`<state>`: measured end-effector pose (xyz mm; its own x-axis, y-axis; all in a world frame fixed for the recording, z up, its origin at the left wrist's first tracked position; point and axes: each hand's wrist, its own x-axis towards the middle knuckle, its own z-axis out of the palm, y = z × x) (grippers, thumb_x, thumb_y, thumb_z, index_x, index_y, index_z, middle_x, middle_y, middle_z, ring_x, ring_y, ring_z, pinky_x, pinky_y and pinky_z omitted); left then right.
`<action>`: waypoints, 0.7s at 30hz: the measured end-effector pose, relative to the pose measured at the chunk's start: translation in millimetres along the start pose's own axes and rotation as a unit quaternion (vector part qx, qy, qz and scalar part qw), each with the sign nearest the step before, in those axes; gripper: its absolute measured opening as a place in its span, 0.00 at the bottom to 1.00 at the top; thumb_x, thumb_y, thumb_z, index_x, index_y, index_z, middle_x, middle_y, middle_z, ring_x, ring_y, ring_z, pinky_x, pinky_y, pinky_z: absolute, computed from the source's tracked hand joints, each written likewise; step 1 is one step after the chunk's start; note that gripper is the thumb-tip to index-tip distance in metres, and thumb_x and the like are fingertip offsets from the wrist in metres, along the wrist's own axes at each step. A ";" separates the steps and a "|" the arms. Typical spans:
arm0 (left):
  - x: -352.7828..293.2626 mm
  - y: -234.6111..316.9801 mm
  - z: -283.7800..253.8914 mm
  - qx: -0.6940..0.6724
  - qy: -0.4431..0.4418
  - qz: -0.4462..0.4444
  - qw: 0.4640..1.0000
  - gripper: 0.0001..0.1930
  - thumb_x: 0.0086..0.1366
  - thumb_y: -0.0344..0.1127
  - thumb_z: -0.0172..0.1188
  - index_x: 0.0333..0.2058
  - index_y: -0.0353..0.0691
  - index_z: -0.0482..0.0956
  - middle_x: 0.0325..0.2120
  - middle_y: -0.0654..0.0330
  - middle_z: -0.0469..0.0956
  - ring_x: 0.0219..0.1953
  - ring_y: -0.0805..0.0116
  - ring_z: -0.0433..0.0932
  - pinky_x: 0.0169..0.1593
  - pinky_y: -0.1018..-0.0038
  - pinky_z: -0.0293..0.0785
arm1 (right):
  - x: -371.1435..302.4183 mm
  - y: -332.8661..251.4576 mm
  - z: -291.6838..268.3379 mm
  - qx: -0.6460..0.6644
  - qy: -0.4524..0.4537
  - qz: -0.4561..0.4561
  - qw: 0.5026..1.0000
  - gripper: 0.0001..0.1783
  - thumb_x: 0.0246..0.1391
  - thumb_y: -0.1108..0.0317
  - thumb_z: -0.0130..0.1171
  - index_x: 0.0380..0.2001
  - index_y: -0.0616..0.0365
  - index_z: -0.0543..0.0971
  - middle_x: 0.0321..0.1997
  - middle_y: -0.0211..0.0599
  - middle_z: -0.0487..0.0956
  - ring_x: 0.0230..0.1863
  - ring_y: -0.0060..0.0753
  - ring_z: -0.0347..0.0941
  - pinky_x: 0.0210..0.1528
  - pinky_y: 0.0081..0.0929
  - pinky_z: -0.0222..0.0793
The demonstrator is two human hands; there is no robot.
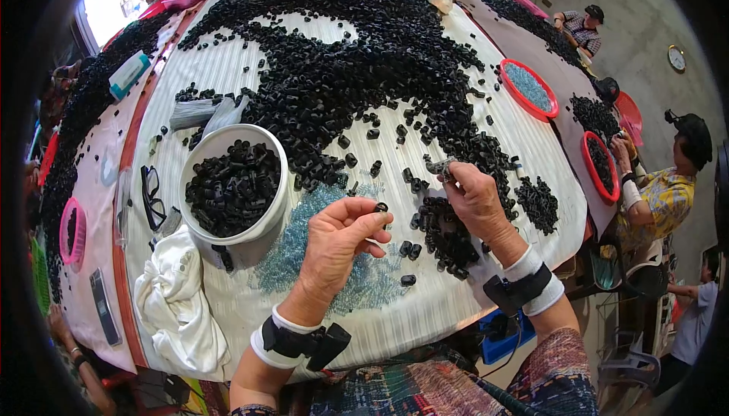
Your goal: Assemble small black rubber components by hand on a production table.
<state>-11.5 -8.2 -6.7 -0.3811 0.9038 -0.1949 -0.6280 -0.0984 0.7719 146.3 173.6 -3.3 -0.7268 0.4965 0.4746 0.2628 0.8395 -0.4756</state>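
Note:
My left hand (342, 237) pinches a small black plastic piece (381, 207) between thumb and forefinger, its other fingers curled. It hovers over a spread of tiny bluish, see-through pieces (304, 245). To its right, my right hand (478, 199) is closed, with a small greyish thing (438, 167) showing at its fingertips; I cannot make out what kind it is. Below that hand lies a small heap of black plastic pieces (444, 245). A white bucket (199, 226) filled with similar black pieces stands left of my left hand.
A large black pile (364, 66) covers the table's far part. A white cloth (178, 302), eyeglasses (153, 197) and a phone (105, 306) lie at left. A red basket (524, 112) of bluish pieces stands at right. Other people sit around the tables.

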 end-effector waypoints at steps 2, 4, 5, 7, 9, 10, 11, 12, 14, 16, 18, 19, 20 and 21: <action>0.0 -0.2 0.1 0.003 0.000 -0.002 1.000 0.07 0.58 0.26 0.58 0.37 0.35 0.75 0.30 0.51 0.80 0.26 0.71 0.80 0.23 0.80 0.78 | 1.5 -1.6 0.3 -0.016 -0.006 -0.002 1.000 0.09 0.42 0.81 0.53 0.31 0.64 0.71 0.28 0.48 0.73 0.33 0.50 0.70 0.37 0.37 0.68; 0.1 -1.1 -0.8 0.002 0.000 -0.003 1.000 0.08 0.58 0.26 0.59 0.37 0.35 0.75 0.30 0.51 0.80 0.26 0.71 0.80 0.23 0.80 0.78 | 3.5 -1.1 4.8 -0.032 -0.014 -0.004 0.999 0.10 0.41 0.81 0.53 0.32 0.64 0.71 0.28 0.48 0.72 0.33 0.50 0.70 0.37 0.37 0.68; 0.0 -0.8 -0.6 0.001 0.000 -0.002 1.000 0.08 0.58 0.26 0.59 0.37 0.35 0.75 0.30 0.51 0.80 0.26 0.71 0.80 0.23 0.80 0.78 | 4.7 0.5 8.6 -0.040 -0.017 -0.005 0.999 0.11 0.41 0.81 0.53 0.32 0.63 0.72 0.28 0.47 0.72 0.34 0.50 0.70 0.38 0.37 0.68; 0.0 -0.4 0.3 0.011 0.001 -0.005 1.000 0.08 0.58 0.26 0.59 0.37 0.35 0.75 0.31 0.51 0.80 0.26 0.71 0.80 0.23 0.80 0.78 | 5.4 0.2 11.5 -0.047 -0.021 -0.008 0.999 0.11 0.40 0.81 0.53 0.32 0.62 0.72 0.28 0.46 0.72 0.34 0.49 0.70 0.38 0.38 0.68; -1.1 1.0 2.5 0.010 0.003 -0.005 1.000 0.09 0.57 0.27 0.60 0.37 0.34 0.75 0.30 0.53 0.80 0.26 0.72 0.80 0.23 0.81 0.77 | 2.9 -2.3 14.0 -0.061 -0.049 -0.036 0.996 0.12 0.39 0.81 0.54 0.32 0.61 0.72 0.29 0.44 0.73 0.36 0.48 0.70 0.39 0.38 0.68; -1.5 1.7 3.6 0.010 0.004 -0.005 1.000 0.10 0.56 0.29 0.62 0.37 0.33 0.75 0.29 0.56 0.80 0.26 0.73 0.79 0.23 0.82 0.76 | 2.2 -2.6 14.7 -0.075 -0.056 -0.039 0.995 0.13 0.39 0.81 0.54 0.32 0.60 0.72 0.30 0.43 0.73 0.37 0.48 0.70 0.39 0.38 0.68; -1.9 2.0 4.2 0.009 0.005 -0.005 1.000 0.10 0.56 0.29 0.62 0.37 0.33 0.75 0.29 0.56 0.80 0.26 0.73 0.79 0.23 0.82 0.76 | 2.7 -1.9 15.1 -0.074 -0.057 -0.039 0.995 0.13 0.39 0.81 0.54 0.32 0.60 0.72 0.30 0.43 0.73 0.37 0.48 0.70 0.39 0.38 0.68; -2.2 2.3 4.8 0.013 0.007 -0.006 1.000 0.10 0.56 0.29 0.62 0.37 0.33 0.75 0.29 0.56 0.80 0.26 0.73 0.79 0.23 0.82 0.76 | 3.8 -0.8 15.4 -0.069 -0.067 -0.038 0.995 0.13 0.39 0.81 0.54 0.33 0.61 0.72 0.30 0.44 0.73 0.37 0.49 0.70 0.40 0.38 0.68; -2.3 2.5 4.8 0.016 0.009 -0.007 1.000 0.11 0.56 0.29 0.62 0.37 0.32 0.75 0.28 0.57 0.80 0.26 0.74 0.79 0.23 0.83 0.76 | 6.1 0.9 17.3 -0.063 -0.077 -0.036 0.994 0.13 0.39 0.81 0.54 0.33 0.61 0.72 0.31 0.44 0.73 0.37 0.49 0.70 0.40 0.38 0.68; -2.6 2.8 4.7 0.020 0.011 -0.008 1.000 0.10 0.56 0.29 0.63 0.36 0.32 0.75 0.28 0.57 0.79 0.26 0.74 0.79 0.23 0.83 0.76 | 8.3 1.2 20.7 -0.050 -0.077 -0.036 0.995 0.13 0.39 0.81 0.54 0.33 0.61 0.72 0.31 0.45 0.73 0.37 0.50 0.70 0.40 0.38 0.68; -2.5 2.7 4.6 0.018 0.010 -0.008 1.000 0.10 0.56 0.29 0.63 0.36 0.32 0.75 0.27 0.58 0.79 0.26 0.74 0.79 0.23 0.83 0.76 | 10.4 -0.9 22.8 -0.050 -0.080 -0.029 0.995 0.14 0.39 0.81 0.53 0.34 0.61 0.71 0.31 0.46 0.73 0.37 0.50 0.70 0.40 0.38 0.68; -2.5 2.8 4.4 0.016 0.007 -0.008 1.000 0.10 0.56 0.29 0.63 0.36 0.32 0.75 0.27 0.58 0.79 0.26 0.74 0.79 0.23 0.83 0.76 | 11.1 -1.6 23.4 -0.051 -0.083 -0.020 0.995 0.14 0.39 0.81 0.53 0.34 0.62 0.71 0.31 0.46 0.73 0.37 0.51 0.70 0.41 0.39 0.67; -2.2 2.7 4.0 0.016 0.007 -0.006 1.000 0.10 0.56 0.29 0.63 0.36 0.32 0.75 0.27 0.58 0.79 0.26 0.74 0.79 0.23 0.83 0.76 | 11.3 -0.7 23.6 -0.052 -0.082 -0.022 0.995 0.14 0.39 0.81 0.53 0.34 0.62 0.71 0.31 0.46 0.73 0.37 0.51 0.70 0.41 0.39 0.67; -1.4 1.6 2.7 0.022 0.004 -0.010 1.000 0.09 0.57 0.27 0.61 0.37 0.34 0.75 0.29 0.55 0.79 0.26 0.72 0.79 0.23 0.81 0.77 | 10.7 1.5 24.7 -0.042 -0.068 -0.015 0.997 0.13 0.39 0.81 0.53 0.33 0.62 0.71 0.30 0.46 0.73 0.35 0.49 0.71 0.38 0.37 0.68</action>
<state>-10.1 -8.6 -3.5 -0.3746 0.9019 -0.2152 -0.6048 -0.0617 0.7940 123.2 174.6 -17.2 -0.8134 0.4409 0.3795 0.2873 0.8717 -0.3970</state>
